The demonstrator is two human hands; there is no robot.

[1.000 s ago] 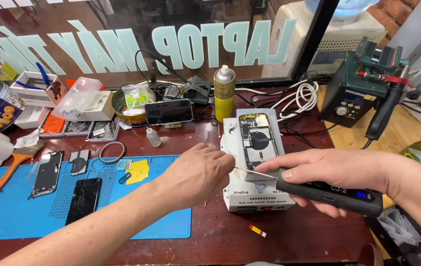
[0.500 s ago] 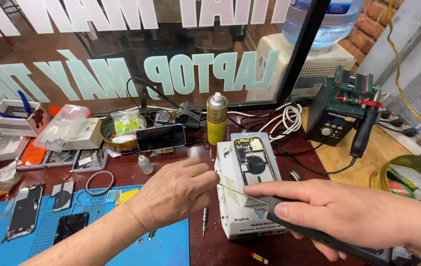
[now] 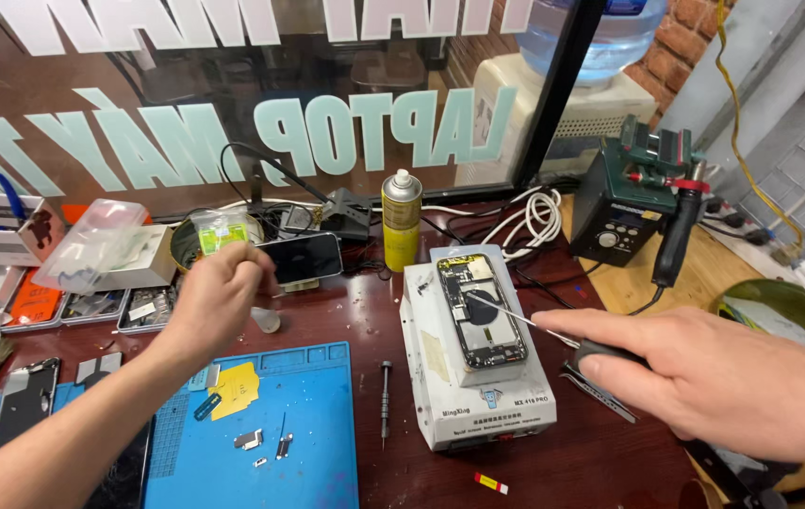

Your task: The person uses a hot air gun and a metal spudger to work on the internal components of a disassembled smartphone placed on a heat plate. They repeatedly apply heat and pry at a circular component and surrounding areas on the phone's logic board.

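Right hand (image 3: 704, 382) grips a thin tool (image 3: 516, 320), fingers wrapped round its dark handle.

Its tip touches the open phone (image 3: 480, 309), which lies on a white box (image 3: 478, 401) on the brown table (image 3: 600, 462). Left hand (image 3: 219, 292) is curled shut over the blue mat's (image 3: 308, 443) far edge; what it holds is hidden. Farther back stands a yellow can (image 3: 402, 219).

dark wooden bench (image 3: 610, 471) | lettered glass window (image 3: 233, 94) | brick wall (image 3: 695, 38)
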